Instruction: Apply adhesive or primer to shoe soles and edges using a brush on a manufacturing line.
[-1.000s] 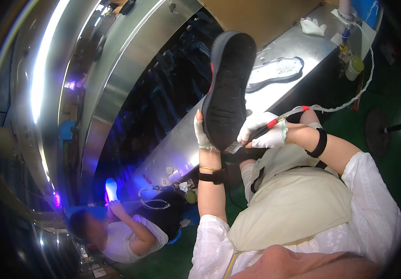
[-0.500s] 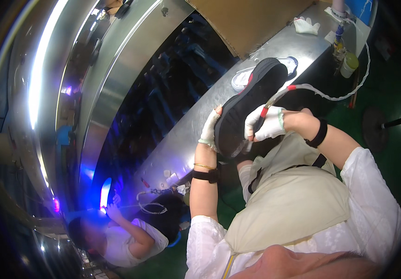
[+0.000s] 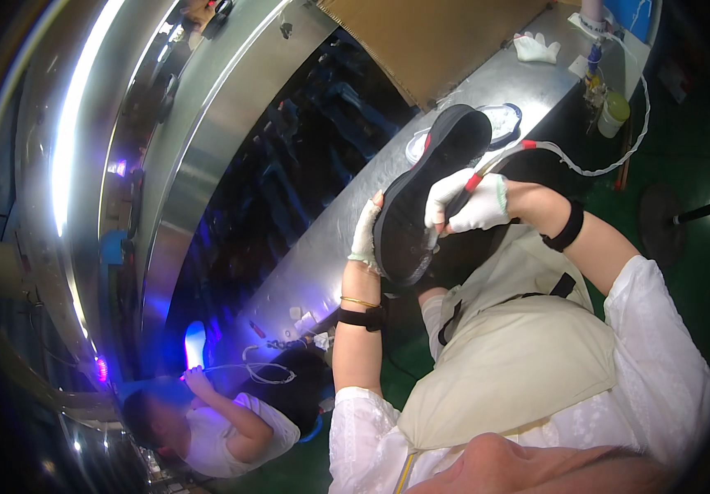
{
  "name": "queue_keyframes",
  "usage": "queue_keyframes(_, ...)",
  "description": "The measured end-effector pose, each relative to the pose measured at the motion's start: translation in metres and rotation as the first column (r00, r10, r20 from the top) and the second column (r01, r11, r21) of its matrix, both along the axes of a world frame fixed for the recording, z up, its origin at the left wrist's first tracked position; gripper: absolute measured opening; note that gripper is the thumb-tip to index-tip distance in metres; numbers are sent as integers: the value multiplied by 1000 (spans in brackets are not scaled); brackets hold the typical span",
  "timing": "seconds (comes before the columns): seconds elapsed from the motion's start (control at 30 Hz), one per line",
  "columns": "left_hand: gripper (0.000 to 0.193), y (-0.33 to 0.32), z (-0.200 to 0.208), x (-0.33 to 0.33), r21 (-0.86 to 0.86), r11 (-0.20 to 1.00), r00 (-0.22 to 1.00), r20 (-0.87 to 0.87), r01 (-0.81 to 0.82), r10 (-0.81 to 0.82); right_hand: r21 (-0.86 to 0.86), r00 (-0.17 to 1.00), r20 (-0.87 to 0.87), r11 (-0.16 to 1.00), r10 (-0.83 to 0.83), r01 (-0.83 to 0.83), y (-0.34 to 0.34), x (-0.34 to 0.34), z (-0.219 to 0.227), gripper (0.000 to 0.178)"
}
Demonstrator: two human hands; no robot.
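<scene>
A black shoe sole (image 3: 408, 218) slants across in front of me over the near edge of the metal bench. My left hand (image 3: 365, 230), in a white fingerless glove, grips its left edge, the thumb showing at the rim and the other fingers hidden underneath. My right hand (image 3: 472, 202), gloved the same way, is closed round a dark-handled brush (image 3: 461, 198) with red bands and a pale hose running from its back end. The brush tip touches the sole's right edge near its lower end, where wet-looking streaks show on the surface.
Behind the sole on the metal bench (image 3: 305, 235) stands a white round dish (image 3: 501, 123). A white glove (image 3: 536, 48) lies farther back beside a cardboard box (image 3: 429, 37). The hose (image 3: 594, 173) loops to the right. At left, a co-worker (image 3: 223, 428) holds up a lit sole (image 3: 195, 344).
The brush has moved up along the sole's right edge. The sole has shifted slightly left, with my left hand still on it. The co-worker's sole has turned broadside.
</scene>
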State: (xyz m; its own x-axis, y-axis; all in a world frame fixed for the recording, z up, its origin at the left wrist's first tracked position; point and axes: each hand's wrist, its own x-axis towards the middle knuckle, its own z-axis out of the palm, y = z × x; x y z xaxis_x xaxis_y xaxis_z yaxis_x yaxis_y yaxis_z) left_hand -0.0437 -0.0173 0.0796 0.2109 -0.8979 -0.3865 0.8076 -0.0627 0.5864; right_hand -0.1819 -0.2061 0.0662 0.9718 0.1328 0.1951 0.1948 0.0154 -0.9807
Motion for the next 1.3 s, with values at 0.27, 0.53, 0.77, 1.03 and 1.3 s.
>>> queue_keyframes(0.27,62,16,-4,-2,-83,996,1000,15,-16,17,-28,987,-134,996,-87,84,-27,-10,22,17)
queue_keyframes(0.53,78,15,-26,-27,-500,803,922,21,-325,386,-78,955,201,968,-220,239,29,-18,9,13)
queue_keyframes(0.77,71,23,-46,-32,-452,775,877,-39,-442,478,320,971,-236,939,-50,126,34,-15,20,12)
queue_keyframes(1.03,54,31,-55,-61,-392,771,854,-84,-502,514,179,888,28,876,-459,447,41,26,26,9)
queue_keyframes(1.3,55,27,-60,-68,-276,825,836,111,-493,537,53,805,245,836,-541,546,45,23,27,13)
